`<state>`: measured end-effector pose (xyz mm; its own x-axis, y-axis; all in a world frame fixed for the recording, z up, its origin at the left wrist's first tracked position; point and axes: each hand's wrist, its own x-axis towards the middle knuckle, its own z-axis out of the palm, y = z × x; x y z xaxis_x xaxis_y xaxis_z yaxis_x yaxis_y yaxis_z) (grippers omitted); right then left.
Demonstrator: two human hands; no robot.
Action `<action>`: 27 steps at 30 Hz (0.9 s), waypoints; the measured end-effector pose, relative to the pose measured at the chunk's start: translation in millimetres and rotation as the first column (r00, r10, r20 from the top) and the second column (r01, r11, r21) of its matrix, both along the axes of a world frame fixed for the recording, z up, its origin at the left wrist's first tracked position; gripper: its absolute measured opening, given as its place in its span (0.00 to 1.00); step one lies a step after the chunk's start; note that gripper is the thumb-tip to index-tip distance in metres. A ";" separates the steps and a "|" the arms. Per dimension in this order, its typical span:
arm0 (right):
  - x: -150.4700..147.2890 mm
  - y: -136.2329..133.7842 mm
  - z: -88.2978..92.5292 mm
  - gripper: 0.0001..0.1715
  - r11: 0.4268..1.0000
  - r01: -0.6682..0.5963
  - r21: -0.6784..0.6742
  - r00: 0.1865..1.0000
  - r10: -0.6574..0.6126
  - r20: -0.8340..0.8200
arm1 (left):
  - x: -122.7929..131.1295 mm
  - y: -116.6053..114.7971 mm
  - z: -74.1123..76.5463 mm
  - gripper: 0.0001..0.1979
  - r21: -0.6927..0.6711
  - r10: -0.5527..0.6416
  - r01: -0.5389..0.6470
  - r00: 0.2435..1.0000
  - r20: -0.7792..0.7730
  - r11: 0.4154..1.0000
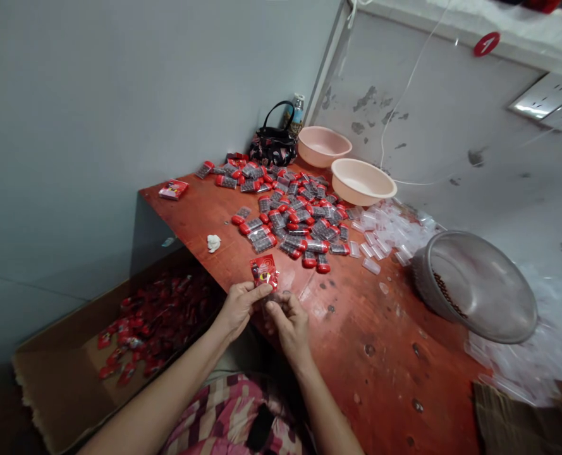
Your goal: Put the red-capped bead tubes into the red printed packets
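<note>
One readable mark shows in the head view: a round red tag (487, 44) on the wall at 1 o'clock carries what looks like a white "1". The red packet (264, 270) between the hands has a printed picture and lettering, but it is too small and blurred to read; so is the second packet (173, 189) lying at 10 o'clock near the table's far corner.

The left hand (240, 306) pinches the red packet's lower edge between thumb and forefinger, so the packet stands up at 12 o'clock from both hands, above the red wooden table (356, 335). The right hand (285, 319) is curled just beside it, fingertips at the packet's lower right corner; whether it grips the packet or something small and clear cannot be told.

At 12 to 1 o'clock lies a heap of red-capped vials (290, 212), their labels illegible, with clear empty vials (385, 230) beside two pink basins (362, 181). A metal sieve (475, 287) tilts at 3 o'clock, its contents mostly hidden. At 8 o'clock a cardboard box (48, 373) holds red packets in shadow, cut off by the frame's lower edge.
</note>
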<state>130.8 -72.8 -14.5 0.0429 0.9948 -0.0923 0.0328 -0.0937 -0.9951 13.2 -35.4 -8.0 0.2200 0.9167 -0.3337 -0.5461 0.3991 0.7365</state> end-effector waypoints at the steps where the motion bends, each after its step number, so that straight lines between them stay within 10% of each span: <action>1: -0.4 1.1 -1.6 0.09 0.999 -0.024 -0.044 0.996 0.020 -0.091 | 0.1 -0.9 0.9 0.09 0.007 -0.024 0.024 1.000 -0.004 1.000; 14: -4.0 0.8 -2.0 0.11 0.996 0.008 -0.087 0.952 -0.034 -0.305 | -0.5 -1.7 0.5 0.08 0.014 0.095 -0.095 0.995 -0.003 0.995; 21: -8.6 -6.3 -7.1 0.11 0.985 0.170 -0.013 0.977 -0.170 -0.132 | 8.7 -6.7 -2.1 0.09 -0.008 0.145 -0.146 0.989 -0.041 0.989; 27: -6.9 -0.7 -3.5 0.11 0.988 0.056 -0.141 0.937 -0.100 -0.334 | 3.3 -8.6 4.5 0.10 -0.011 0.115 -0.115 0.987 0.108 0.993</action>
